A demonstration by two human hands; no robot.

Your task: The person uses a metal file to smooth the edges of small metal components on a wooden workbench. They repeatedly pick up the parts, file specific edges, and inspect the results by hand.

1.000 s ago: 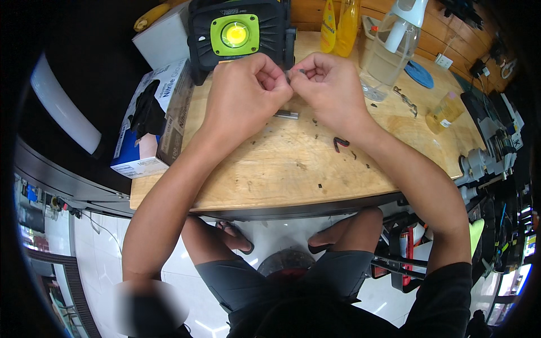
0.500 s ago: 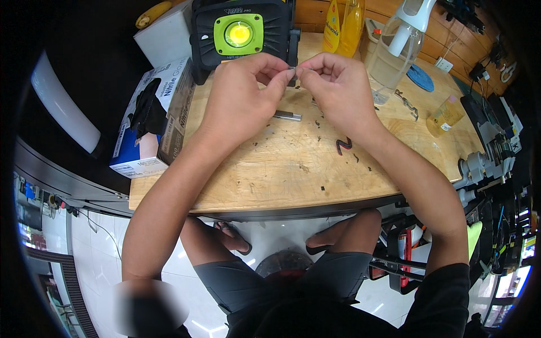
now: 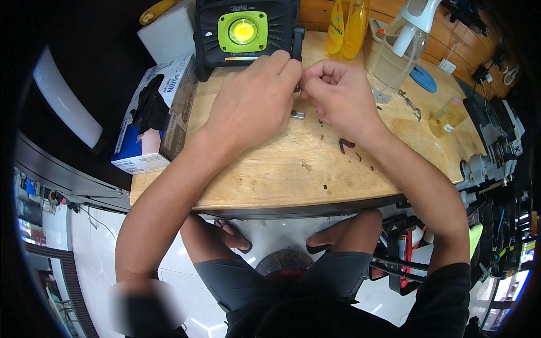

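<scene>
Over the wooden workbench (image 3: 265, 186), my left hand (image 3: 253, 98) and my right hand (image 3: 341, 98) meet fingertip to fingertip in front of the lit work lamp. My right thumb and forefinger are pinched together on something tiny that I cannot make out. The left fingers are curled, knuckles up, their tips hidden behind the hand. A flat silver metal tool (image 3: 297, 115) pokes out beneath the left hand, mostly covered. Nearer to me lies a bent black-and-red strip (image 3: 346, 146), with small dark scraps scattered around it.
At the back stand the work lamp (image 3: 244, 32), yellow liquid bottles (image 3: 354, 31) and a clear spray bottle (image 3: 399, 56). A glove box (image 3: 147, 121) sits left. On the right are a metal linked piece (image 3: 410, 106), a blue round pad (image 3: 422, 79), a small bottle (image 3: 448, 118) and a vise (image 3: 479, 169).
My left hand has rolled over, its back now upward and its fingertips out of sight, covering more of the silver tool. The right hand stays beside it, fingers curled tighter.
</scene>
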